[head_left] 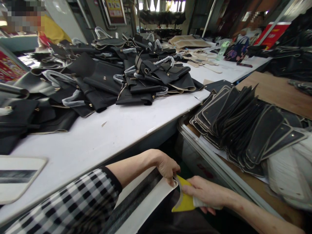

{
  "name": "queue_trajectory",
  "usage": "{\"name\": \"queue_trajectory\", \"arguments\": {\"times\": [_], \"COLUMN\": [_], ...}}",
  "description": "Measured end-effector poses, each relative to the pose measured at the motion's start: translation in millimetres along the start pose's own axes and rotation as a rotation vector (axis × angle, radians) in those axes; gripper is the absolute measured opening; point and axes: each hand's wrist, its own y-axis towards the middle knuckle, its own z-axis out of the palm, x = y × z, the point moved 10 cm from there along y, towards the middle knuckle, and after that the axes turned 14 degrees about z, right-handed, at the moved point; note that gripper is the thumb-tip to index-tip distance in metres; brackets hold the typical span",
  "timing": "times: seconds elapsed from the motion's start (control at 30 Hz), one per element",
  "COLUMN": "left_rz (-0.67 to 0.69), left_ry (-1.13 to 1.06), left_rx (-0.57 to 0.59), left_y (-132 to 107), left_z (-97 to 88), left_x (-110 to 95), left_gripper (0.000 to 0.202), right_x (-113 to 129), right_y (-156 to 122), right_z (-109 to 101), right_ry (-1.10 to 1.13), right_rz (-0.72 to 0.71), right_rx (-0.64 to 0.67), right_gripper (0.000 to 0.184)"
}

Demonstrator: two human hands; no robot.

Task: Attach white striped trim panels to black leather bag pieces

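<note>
My left hand (168, 166) is closed on the far end of a pale panel (152, 204) with a dark stripe, its fingers bent over the edge. The panel slopes down towards me, and its lower part runs out of view. My right hand (204, 191) grips a flat yellow piece (185, 203) with a curved greyish edge, which meets the end of the panel beside my left fingers. Some white material (207, 204) shows under my right palm. Dark cloth or leather (177, 224) lies below both hands.
Several black bag parts with wrapped handles (156, 74) cover the back of the white table (97, 139). A similar pale panel (17, 178) lies at left. To the right, a metal-edged cart (195, 143) carries stacked black pieces (234, 126). Other people are in the background.
</note>
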Motion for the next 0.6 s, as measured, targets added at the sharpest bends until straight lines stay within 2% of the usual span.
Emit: {"name": "queue_trajectory", "arguments": {"times": [0.2,0.6], "left_rz": [0.035,0.076], "left_ry": [0.026,0.115], "left_rx": [0.022,0.014], "left_y": [2,-5], "left_z": [0.5,-3.7], "left_x": [-1,-8], "left_gripper": [0.069,0.067], "right_x": [1,-1], "right_y": [1,6], "right_z": [3,21], "right_ry": [0.042,0.172], "right_rz": [0.010,0.055], "right_rx": [-0.002,0.028], "right_gripper": [0.051,0.047]}}
